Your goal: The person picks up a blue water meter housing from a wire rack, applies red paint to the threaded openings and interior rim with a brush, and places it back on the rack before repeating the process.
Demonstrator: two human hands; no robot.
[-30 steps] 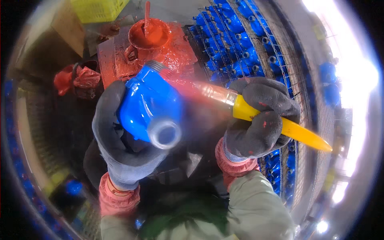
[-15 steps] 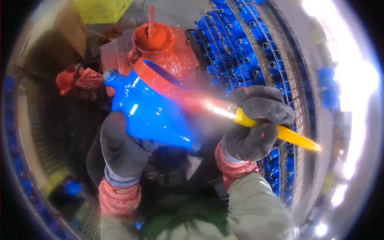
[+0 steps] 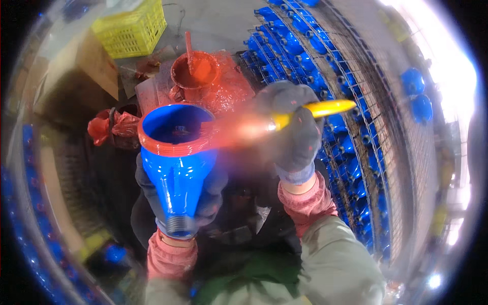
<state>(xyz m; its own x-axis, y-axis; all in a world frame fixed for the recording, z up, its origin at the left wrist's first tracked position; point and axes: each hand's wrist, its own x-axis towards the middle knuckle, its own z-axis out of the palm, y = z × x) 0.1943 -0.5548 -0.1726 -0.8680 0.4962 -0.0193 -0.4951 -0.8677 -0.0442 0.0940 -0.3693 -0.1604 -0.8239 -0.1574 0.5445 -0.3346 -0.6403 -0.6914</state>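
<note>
My left hand (image 3: 206, 195), in a dark grey glove, grips a glossy blue funnel-shaped part (image 3: 178, 173) from below. Its wide mouth, with a red-coated threaded rim (image 3: 175, 148), faces up, and a narrow threaded neck points down toward me. In my gloved right hand (image 3: 297, 127) is a paintbrush (image 3: 330, 108) with a yellow handle, held nearly level. The brush's red bristles, blurred, lie against the right side of the rim. Beyond the part stands a pot of red paint (image 3: 195, 76) with a red stick (image 3: 188, 51) leaning in it.
The paint pot rests on a red-smeared board (image 3: 234, 84). At right, a wire rack (image 3: 351, 96) holds many blue parts. A cardboard box (image 3: 81, 76) and a yellow crate (image 3: 132, 30) stand at the far left, and a red-smeared container (image 3: 122, 129) is nearer.
The blue part has turned so its mouth faces up and its neck points toward me. My right hand and the brush have shifted left and away, the handle now tilting up rightward.
</note>
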